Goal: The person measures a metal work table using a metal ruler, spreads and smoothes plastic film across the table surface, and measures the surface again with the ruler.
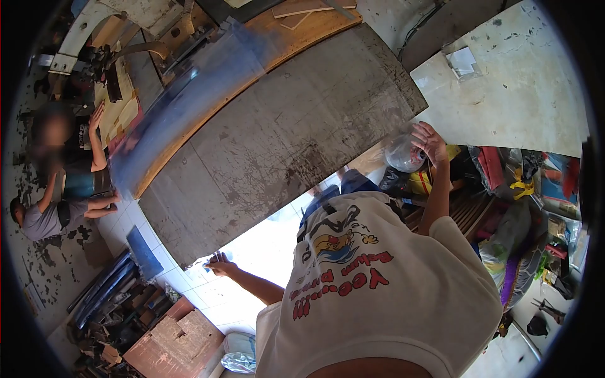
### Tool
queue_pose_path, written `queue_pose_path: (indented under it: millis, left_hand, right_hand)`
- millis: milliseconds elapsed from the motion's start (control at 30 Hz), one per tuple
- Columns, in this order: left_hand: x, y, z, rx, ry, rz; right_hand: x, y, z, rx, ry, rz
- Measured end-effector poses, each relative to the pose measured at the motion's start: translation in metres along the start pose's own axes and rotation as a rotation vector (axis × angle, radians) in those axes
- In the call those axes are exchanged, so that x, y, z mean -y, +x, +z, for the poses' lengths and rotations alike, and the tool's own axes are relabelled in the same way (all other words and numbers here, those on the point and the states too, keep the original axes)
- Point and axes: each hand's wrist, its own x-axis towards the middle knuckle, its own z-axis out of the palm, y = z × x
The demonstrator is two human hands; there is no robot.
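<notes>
My left hand is at the near left corner of a long, scuffed grey-brown tabletop. Its fingers are curled, with something small and bluish beside the fingertips, too small to name. My right hand is raised past the right end of the tabletop, with fingers bent but apart. Just beside it is a rounded clear plastic container or bag; whether the fingers touch it I cannot tell.
Blue translucent sheeting lies along a wooden edge beyond the tabletop. A machine and two people are at left. A pale board spans the upper right. Bags and clutter fill the right; a worn wooden box stands lower left.
</notes>
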Motion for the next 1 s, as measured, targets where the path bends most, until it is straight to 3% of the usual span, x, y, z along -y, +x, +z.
queue_pose_path:
  millis: [100, 200, 300, 500, 600, 633, 700, 767, 900, 1000]
  left_hand:
    - [-0.01, -0.011, 0.004, 0.006, 0.093, 0.084]
    - [0.008, 0.022, -0.01, 0.111, -0.005, 0.116]
    - [0.012, 0.027, -0.004, 0.057, -0.063, 0.12]
    - [0.011, 0.028, -0.005, 0.035, -0.139, 0.084]
    - [-0.018, -0.009, 0.014, -0.059, -0.045, 0.037]
    - [-0.027, -0.023, 0.019, -0.106, 0.018, 0.023]
    - [-0.009, 0.007, 0.001, 0.044, -0.033, 0.048]
    - [0.003, 0.029, -0.013, 0.153, -0.073, 0.071]
    - [0.007, 0.036, -0.013, 0.108, -0.133, -0.017]
    - [0.008, 0.04, -0.01, 0.04, -0.093, -0.03]
  right_hand:
    - [0.008, 0.011, -0.004, -0.103, -0.02, 0.073]
    - [0.008, 0.032, -0.001, -0.161, -0.563, 0.161]
    - [0.003, 0.048, -0.003, -0.19, -0.703, 0.104]
    - [0.017, 0.047, 0.009, -0.247, -0.877, 0.184]
    - [0.029, 0.038, 0.045, -0.304, -0.594, 0.193]
    - [0.029, 0.044, 0.037, -0.273, -0.676, 0.189]
    - [0.027, 0.059, 0.021, -0.207, -0.841, 0.182]
    - [0.031, 0.064, 0.025, -0.183, -0.97, 0.113]
    - [0.033, 0.088, 0.041, -0.28, -1.191, 0.041]
    - [0.022, 0.102, 0.062, -0.494, -1.516, -0.247]
